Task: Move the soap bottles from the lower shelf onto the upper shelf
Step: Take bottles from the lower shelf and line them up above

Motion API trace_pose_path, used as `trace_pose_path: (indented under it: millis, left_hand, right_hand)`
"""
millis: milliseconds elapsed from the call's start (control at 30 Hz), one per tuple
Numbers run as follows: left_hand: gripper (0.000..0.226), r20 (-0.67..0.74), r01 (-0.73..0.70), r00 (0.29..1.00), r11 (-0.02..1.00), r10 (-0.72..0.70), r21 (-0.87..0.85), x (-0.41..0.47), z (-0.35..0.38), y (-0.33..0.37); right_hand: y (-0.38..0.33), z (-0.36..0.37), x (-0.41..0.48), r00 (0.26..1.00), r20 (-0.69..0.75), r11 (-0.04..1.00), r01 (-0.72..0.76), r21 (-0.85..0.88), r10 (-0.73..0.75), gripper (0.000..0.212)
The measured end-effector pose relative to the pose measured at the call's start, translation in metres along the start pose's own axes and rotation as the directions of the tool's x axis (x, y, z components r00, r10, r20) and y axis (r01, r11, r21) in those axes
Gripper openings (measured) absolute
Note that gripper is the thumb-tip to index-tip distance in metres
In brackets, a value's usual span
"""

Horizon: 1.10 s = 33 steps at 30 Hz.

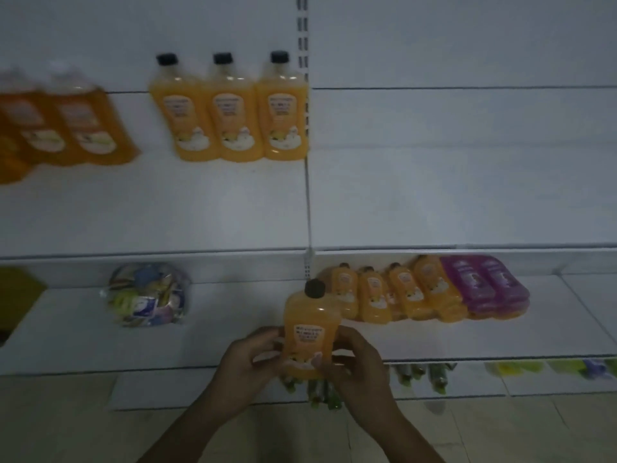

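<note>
Upright, both hands (left hand (pixel 248 357), right hand (pixel 355 359)) grip bottle (pixel 312 332).

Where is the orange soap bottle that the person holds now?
In the head view the orange soap bottle is low at centre, upright between the left hand and right hand, in front of the lower shelf.

Bag (pixel 147 295), perhaps sachets, left of bottles (pixel 390 292)
</note>
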State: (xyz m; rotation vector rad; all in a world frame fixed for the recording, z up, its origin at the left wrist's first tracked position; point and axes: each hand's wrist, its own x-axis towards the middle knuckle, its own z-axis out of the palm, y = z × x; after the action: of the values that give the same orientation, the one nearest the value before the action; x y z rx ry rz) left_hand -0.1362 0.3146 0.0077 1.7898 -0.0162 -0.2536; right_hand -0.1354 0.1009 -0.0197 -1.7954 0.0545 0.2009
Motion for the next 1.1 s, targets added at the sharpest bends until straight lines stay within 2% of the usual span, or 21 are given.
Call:
trace_pose_path:
  millis: [200, 267, 367, 433, 567, 667, 833, 933, 1100]
  left_hand:
    - [0.034, -0.177, -0.180, 0.968, 0.984, 0.176, -0.008, -0.058, -0.063, 0.041]
    - [0.039, -0.280, -0.255, 0.925, 0.966, 0.258, 0.047, -0.066, -0.078, 0.057]
    - [0.049, -0.438, -0.354, 0.809, 0.919, 0.393, 0.171, -0.062, -0.104, 0.085]
    - [0.048, -0.464, -0.402, 0.751, 0.883, 0.470, 0.243, -0.053, -0.126, 0.109]
    - [0.037, -0.480, -0.405, 0.698, 0.846, 0.531, 0.347, -0.018, -0.167, 0.155]
    - [0.040, -0.465, -0.354, 0.727, 0.856, 0.506, 0.378, 0.024, -0.193, 0.168]
    - [0.032, -0.415, -0.253, 0.791, 0.858, 0.450, 0.447, 0.081, -0.217, 0.166]
    - [0.027, -0.388, -0.239, 0.824, 0.873, 0.414, 0.425, 0.102, -0.221, 0.162]
    - [0.027, -0.412, -0.210, 0.821, 0.880, 0.395, 0.426, 0.120, -0.225, 0.163]
  right_hand:
    - [-0.091, 0.038, -0.021, 0.980, 0.064, 0.979, 0.194, -0.060, -0.190, 0.038]
    - [-0.126, 0.047, -0.017, 0.966, 0.065, 0.966, 0.255, -0.050, -0.252, 0.042]
    - [-0.180, 0.060, 0.003, 0.931, 0.096, 0.928, 0.361, -0.086, -0.353, 0.041]
    - [-0.214, 0.071, 0.020, 0.890, 0.125, 0.890, 0.450, -0.072, -0.439, 0.038]
    - [-0.270, 0.099, 0.064, 0.802, 0.084, 0.799, 0.596, -0.081, -0.591, 0.036]
    - [-0.286, 0.117, 0.116, 0.773, 0.064, 0.757, 0.631, -0.170, -0.631, 0.036]
    - [-0.283, 0.135, 0.175, 0.814, 0.068, 0.779, 0.573, -0.256, -0.576, 0.026]
    - [-0.273, 0.142, 0.198, 0.825, 0.052, 0.779, 0.549, -0.303, -0.562, 0.028]
    - [-0.267, 0.150, 0.229, 0.841, 0.018, 0.785, 0.513, -0.346, -0.541, 0.026]
